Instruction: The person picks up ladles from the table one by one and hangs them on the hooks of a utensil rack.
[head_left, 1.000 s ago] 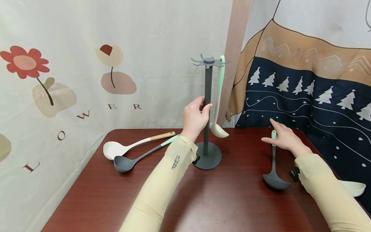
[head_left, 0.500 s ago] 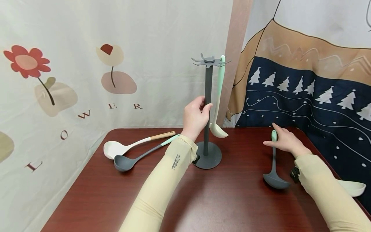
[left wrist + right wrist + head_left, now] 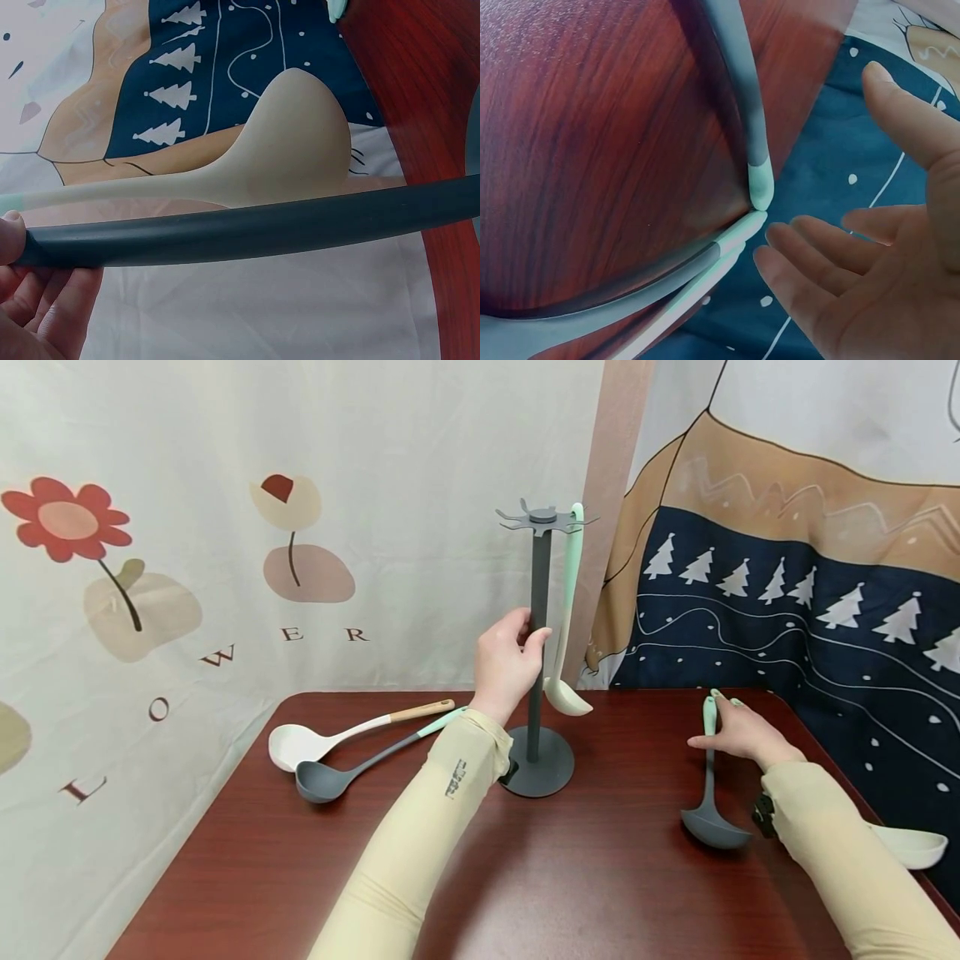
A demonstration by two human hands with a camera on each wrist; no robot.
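Note:
My left hand grips the dark grey pole of a utensil stand, thumb on one side and fingers on the other. From the stand's hooked top hangs a cream ladle with a mint handle, bowl downward. My right hand hovers at the handle end of a grey ladle lying on the table. In the right wrist view its fingers are spread and apart from several mint handle ends, one on a grey handle, one on a white handle.
On the table's left lie a white ladle with a wooden handle end and a grey ladle with a mint one. A cream utensil bowl shows past the right sleeve. Printed curtains hang behind the table.
My right hand has lowered and drawn slightly toward me at the grey ladle's handle end, and mint tips now show by its fingertips. The left hand stays on the pole.

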